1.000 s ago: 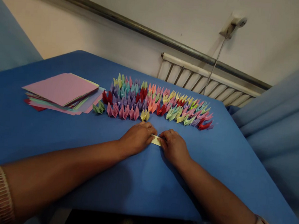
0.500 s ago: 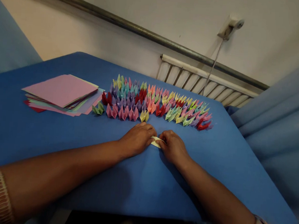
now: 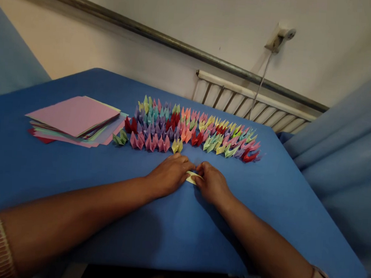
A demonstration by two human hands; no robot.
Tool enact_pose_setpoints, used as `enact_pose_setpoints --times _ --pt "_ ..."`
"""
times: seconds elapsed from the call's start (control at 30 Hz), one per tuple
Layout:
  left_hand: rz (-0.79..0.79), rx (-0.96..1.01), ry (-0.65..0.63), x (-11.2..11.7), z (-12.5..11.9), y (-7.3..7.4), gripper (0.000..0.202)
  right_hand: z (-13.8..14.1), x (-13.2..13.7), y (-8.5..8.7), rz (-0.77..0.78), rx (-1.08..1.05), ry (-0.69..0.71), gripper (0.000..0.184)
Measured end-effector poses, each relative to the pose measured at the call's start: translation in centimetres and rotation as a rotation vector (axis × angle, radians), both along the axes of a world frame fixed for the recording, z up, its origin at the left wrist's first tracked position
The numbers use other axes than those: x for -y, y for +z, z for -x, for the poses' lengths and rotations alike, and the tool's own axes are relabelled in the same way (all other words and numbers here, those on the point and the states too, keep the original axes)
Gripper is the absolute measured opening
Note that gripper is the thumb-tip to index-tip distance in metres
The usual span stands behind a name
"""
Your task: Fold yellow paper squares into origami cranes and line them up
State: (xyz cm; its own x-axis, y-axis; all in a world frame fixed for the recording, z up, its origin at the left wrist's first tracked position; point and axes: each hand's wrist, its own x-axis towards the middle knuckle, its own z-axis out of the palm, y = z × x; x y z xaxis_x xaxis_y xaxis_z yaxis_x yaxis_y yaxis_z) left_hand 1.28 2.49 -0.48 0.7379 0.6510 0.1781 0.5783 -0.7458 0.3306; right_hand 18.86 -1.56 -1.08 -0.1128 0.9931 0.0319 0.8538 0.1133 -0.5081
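Observation:
A small folded piece of pale yellow paper [image 3: 193,178] lies between my two hands, low over the blue table. The fingers of my left hand [image 3: 170,175] are closed on its left end. On the right end, my right hand [image 3: 213,183] pinches it with thumb and fingers. Parts of the paper are hidden behind the fingertips. Just beyond my left hand stands a yellow origami crane [image 3: 177,146], the nearest of the folded figures.
Several rows of coloured paper cranes [image 3: 186,130] stand across the table [image 3: 75,169]. A stack of square paper sheets [image 3: 74,115], pink on top, lies at left. Behind are a metal rail [image 3: 167,38], a radiator [image 3: 236,96] and a wall socket with a cord [image 3: 277,38]. A blue curtain [image 3: 347,146] hangs at right.
The view has shifted slightly. Both hands stay on the yellow paper, and the right fingers have moved a little along its edge.

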Motion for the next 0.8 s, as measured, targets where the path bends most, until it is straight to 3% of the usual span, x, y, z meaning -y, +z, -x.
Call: enact_pose_setpoints --times 0.17,0.37,0.47,0.57,0.7,0.8 --pt "-0.004 -0.022 0.016 0.3 0.2 0.4 0.013 -0.5 0.0 -0.6 -0.037 -0.044 0.06 0.005" --pt "-0.018 0.019 -0.007 0.8 0.5 1.0 0.016 -1.0 0.5 -0.2 -0.282 -0.047 0.26 0.01" --pt "0.081 0.111 0.004 1.1 0.5 0.9 0.018 -1.1 0.6 0.4 -0.416 -0.037 0.338 0.016" --pt "0.273 0.278 0.08 1.2 0.3 0.8 0.021 -1.0 0.5 0.2 -0.443 -0.282 0.227 0.007" --pt "0.617 0.546 0.222 1.1 -0.1 0.8 0.024 -0.7 0.1 -0.6 -0.317 -0.802 -0.021 0.044" --pt "0.771 0.719 0.329 1.0 -0.3 0.8 0.026 -0.1 -0.2 -1.1 -0.169 -1.085 -0.079 0.046"
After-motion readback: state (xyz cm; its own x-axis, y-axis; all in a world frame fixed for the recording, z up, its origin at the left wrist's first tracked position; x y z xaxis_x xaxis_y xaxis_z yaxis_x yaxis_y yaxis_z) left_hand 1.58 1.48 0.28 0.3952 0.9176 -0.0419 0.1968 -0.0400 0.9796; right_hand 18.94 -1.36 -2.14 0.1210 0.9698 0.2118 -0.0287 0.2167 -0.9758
